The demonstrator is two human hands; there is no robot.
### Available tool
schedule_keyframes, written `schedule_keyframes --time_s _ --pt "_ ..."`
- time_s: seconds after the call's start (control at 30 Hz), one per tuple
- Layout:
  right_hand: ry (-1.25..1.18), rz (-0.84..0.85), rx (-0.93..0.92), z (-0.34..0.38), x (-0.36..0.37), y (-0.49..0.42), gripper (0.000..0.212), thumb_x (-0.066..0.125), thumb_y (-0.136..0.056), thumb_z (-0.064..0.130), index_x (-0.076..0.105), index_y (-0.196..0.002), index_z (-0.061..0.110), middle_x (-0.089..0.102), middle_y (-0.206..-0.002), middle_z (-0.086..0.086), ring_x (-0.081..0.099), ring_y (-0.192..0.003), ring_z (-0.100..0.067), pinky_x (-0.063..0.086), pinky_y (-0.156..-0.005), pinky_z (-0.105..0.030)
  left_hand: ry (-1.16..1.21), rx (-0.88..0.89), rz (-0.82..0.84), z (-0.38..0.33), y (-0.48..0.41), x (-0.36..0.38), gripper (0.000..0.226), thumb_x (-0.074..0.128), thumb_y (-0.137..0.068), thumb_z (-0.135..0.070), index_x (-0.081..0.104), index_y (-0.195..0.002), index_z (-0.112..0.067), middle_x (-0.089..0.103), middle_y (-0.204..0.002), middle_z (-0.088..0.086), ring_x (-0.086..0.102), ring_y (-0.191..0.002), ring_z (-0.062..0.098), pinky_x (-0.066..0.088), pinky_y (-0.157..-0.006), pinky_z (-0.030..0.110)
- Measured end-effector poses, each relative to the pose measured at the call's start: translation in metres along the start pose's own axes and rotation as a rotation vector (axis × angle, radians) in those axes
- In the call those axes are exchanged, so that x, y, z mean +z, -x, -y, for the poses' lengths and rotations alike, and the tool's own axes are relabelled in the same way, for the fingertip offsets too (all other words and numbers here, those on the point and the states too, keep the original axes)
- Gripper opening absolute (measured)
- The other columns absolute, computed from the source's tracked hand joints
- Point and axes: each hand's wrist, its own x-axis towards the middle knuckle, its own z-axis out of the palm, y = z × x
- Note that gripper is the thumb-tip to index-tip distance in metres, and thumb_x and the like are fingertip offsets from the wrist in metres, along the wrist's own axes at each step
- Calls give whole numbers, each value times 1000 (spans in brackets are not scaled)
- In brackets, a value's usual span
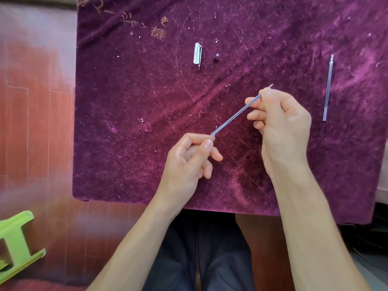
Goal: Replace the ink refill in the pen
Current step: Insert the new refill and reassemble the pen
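Left hand (189, 158) pinches our thin clear plastic refill tube (236, 116) at its lower end, right hand (279, 120) grips its tip; second grey refill (328, 89) lies right of it.

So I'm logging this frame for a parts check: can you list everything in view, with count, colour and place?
Cloth: one, purple, covering the table.
Refill: one, clear, held between both hands.
Second refill: one, clear, lying at right.
Pen cap: one, clear-white, top centre.
Small dark part: one, beside the cap.
Stool: one, green, on the floor at lower left.
Left hand: fingers pinching the refill's lower end.
Right hand: fingers gripping its upper end.
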Motion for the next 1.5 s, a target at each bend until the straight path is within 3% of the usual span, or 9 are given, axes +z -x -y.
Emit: schedule_keyframes --time_s 0.23,0.43,0.9,1.1,1.5 --pt "75 114 -95 10 5 -2 14 68 -103 29 75 -97 18 84 -87 -1 69 -63 -8 48 -61 -21 -58 25 34 4 2 -6 11 56 -104 -18 65 -104 -12 74 -80 0 54 -50 7 45 -54 12" --pt "51 216 -75 16 9 2 8 70 -101 33 75 -95 33 84 -91 -7 70 -65 -10 49 -64 -23 -55 30 39 3 2 -6 13 56 -104 -20 65 -107 -10 74 -80 1 54 -50 7 45 -54 12" --pt "57 294 48 10 11 10 11 70 -100 25 76 -91 29 82 -92 -5 64 -67 -9 48 -67 -27 -66 64 50 3 1 -11 11 56 -104 -19 65 -106 -12 75 -81 2 55 -50 7 45 -55 11" --pt "185 304 -44 -2 7 14 10 72 -98 27 80 -92 26 79 -85 7 65 -69 -3 50 -65 -18 -63 65 47 2 0 -10 13 56 -104 -20 65 -108 -10 75 -81 3 55 -50 7 45 -55 12" --pt "180 410 -55 -15 7 23 12 74 -99 18 84 -95 22 79 -85 15 65 -70 6 49 -64 -10 -37 58 7 -5 -4 -12 15 55 -105 -17 63 -110 -5 74 -80 3 55 -50 8 45 -53 12"
